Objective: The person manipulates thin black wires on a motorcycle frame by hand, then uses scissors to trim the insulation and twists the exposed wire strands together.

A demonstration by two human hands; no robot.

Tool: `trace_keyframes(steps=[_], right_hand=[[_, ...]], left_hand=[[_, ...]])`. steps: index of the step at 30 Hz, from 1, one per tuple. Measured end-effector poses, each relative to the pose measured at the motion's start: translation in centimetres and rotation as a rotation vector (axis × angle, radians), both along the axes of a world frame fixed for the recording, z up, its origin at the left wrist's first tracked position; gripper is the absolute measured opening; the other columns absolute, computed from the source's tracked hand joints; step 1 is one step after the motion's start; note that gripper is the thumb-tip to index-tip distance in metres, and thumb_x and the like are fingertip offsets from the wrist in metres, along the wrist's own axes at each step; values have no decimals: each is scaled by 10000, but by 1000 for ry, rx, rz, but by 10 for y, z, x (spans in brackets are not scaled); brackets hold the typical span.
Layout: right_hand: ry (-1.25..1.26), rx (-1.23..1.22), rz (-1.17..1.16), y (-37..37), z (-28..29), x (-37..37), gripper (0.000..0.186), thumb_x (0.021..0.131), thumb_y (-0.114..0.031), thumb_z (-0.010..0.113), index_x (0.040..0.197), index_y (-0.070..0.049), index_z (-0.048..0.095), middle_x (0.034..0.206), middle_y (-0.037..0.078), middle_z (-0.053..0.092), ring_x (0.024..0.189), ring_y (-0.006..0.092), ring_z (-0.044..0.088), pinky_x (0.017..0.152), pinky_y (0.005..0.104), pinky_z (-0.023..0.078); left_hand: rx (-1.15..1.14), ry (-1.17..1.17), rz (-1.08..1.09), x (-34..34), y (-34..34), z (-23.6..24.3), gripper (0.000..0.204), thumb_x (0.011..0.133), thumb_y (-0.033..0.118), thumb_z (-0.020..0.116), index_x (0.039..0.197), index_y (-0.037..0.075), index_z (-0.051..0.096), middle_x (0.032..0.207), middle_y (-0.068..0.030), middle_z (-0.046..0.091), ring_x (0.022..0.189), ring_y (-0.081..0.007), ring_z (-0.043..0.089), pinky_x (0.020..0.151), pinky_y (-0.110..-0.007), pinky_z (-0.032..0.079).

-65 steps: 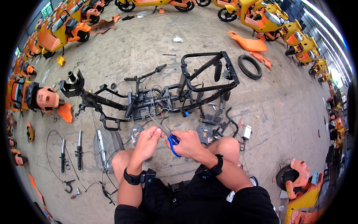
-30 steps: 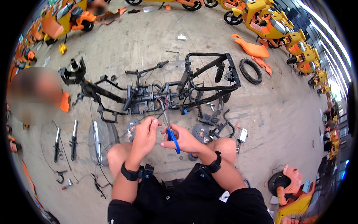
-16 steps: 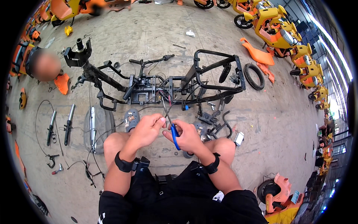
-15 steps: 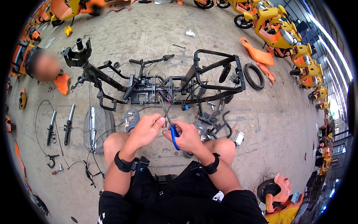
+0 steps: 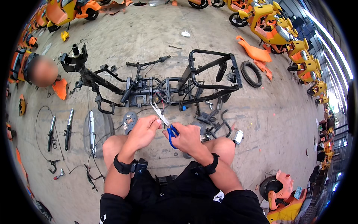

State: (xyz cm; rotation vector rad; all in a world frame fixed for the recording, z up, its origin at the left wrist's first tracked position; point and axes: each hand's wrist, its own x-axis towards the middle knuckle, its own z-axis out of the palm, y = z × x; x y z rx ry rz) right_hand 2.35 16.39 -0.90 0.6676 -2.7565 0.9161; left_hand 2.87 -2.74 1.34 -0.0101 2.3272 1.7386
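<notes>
My right hand (image 5: 186,137) is closed round the handles of a pair of blue-handled scissors (image 5: 172,136). Their metal blades point up and to the left, slightly parted, past the fingertips of my left hand. Pinched fingers close my left hand (image 5: 144,130) beside the blades; whatever is between them is too small to make out. Just beyond both hands, a stripped black scooter frame (image 5: 105,83) lies on the concrete floor, with loose wires (image 5: 161,98) in its middle near the scissor tips.
Two fork legs (image 5: 68,130) and cables lie to the left. A tyre (image 5: 251,74) and an orange panel (image 5: 257,51) are at the far right. Black brackets (image 5: 220,128) lie right of my hands. Yellow scooters (image 5: 268,28) line the right side. Another person (image 5: 43,71) is at far left.
The scissors have turned in my right hand, so the blades show broader and lean further left. My left hand stays pinched, shifted slightly left. The whole view has shifted a little.
</notes>
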Motion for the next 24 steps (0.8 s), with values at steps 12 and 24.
trace_keyframes(steps=[12, 24], right_hand=[[-380, -237, 9, 5, -3, -9, 608, 718, -412, 849, 1094, 3, 613, 712, 55, 597, 648, 125, 550, 585, 291, 463], [-725, -477, 84, 4, -1, -7, 546, 782, -346, 812, 1160, -23, 587, 763, 5, 530, 755, 113, 509, 719, 258, 443]], left_hand=[[-9, 243, 207, 2, 11, -4, 214, 979, 171, 550, 898, -12, 625, 633, -18, 494, 585, -84, 412, 527, -272, 346], [-75, 152, 139, 2, 7, 3, 262, 1033, 225, 462, 1086, 8, 599, 739, -44, 543, 676, -147, 497, 673, -324, 448]])
